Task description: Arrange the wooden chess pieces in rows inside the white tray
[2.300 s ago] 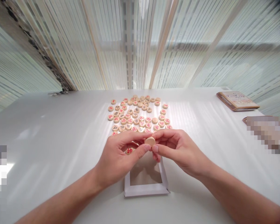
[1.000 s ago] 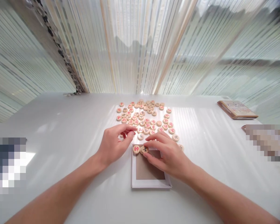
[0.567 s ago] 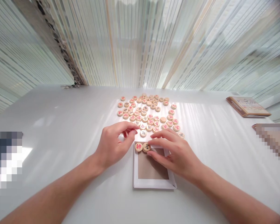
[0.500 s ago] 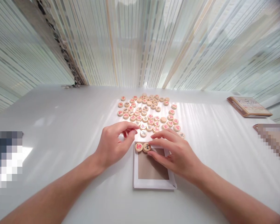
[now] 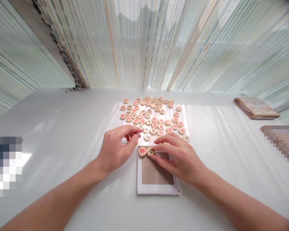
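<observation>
My right hand [image 5: 176, 154] has its thumb and index finger at the right edge of a round wooden Chinese chess piece with a black character [image 5: 150, 151]. That piece sits in the top row of a shallow white-rimmed box [image 5: 156, 190], touching a piece with a red character [image 5: 142, 151] in the upper left corner. My left hand [image 5: 120, 146] hovers left of the box, fingers curled and thumb tip close to the index tip; whether anything is between them is hidden. Its fingertips are beside a loose black-lettered piece [image 5: 147, 137].
Many loose chess pieces [image 5: 148, 122] with red or black characters, a few blank side up, spread beyond the box on the white table [image 5: 86, 112]. A printed cardboard box [image 5: 258, 107] lies at the far right. Behind hangs a striped curtain [image 5: 134, 48].
The view has shifted very slightly. Both hands stay nearly in place, and the two pieces in the box keep their positions.
</observation>
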`<state>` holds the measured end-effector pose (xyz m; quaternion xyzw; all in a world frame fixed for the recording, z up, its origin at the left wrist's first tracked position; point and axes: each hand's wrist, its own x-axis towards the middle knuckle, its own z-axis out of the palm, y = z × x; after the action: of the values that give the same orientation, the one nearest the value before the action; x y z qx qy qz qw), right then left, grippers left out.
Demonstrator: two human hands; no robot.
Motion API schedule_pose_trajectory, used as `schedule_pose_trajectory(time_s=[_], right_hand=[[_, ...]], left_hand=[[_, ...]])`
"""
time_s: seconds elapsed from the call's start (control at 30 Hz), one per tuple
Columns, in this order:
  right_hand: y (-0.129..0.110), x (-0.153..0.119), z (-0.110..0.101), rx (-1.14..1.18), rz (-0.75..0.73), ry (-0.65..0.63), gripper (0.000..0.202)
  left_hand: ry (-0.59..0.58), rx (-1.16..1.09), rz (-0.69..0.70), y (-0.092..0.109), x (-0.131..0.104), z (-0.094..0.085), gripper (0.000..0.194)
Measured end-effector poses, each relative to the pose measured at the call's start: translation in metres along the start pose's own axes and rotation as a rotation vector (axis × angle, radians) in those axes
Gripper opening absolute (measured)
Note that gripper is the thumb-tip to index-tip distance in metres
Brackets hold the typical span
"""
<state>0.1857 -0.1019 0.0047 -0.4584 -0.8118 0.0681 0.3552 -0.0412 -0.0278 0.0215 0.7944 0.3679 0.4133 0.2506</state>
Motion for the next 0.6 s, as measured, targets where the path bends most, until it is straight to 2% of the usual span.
schedule_pose_trajectory(time_s=[0.23,0.37,0.5,0.6], right_hand=[[0.001,-0.001,-0.005,0.037,0.021,-0.009,0.008],[0.007,0.001,-0.011,0.079,0.038,0.05,0.012],[0.016,0.006,-0.019,0.105,0.169,0.138,0.005],[0.026,0.008,-0.023,0.125,0.291,0.215,0.007]], left_hand=[[0.005,-0.008,0.01,-0.001,0.0,-0.001,0.014],[0.015,-0.012,0.008,-0.002,0.001,-0.002,0.014],[0.032,0.005,-0.003,-0.005,0.002,-0.005,0.015],[0.041,0.034,-0.019,-0.009,0.003,-0.008,0.017]])
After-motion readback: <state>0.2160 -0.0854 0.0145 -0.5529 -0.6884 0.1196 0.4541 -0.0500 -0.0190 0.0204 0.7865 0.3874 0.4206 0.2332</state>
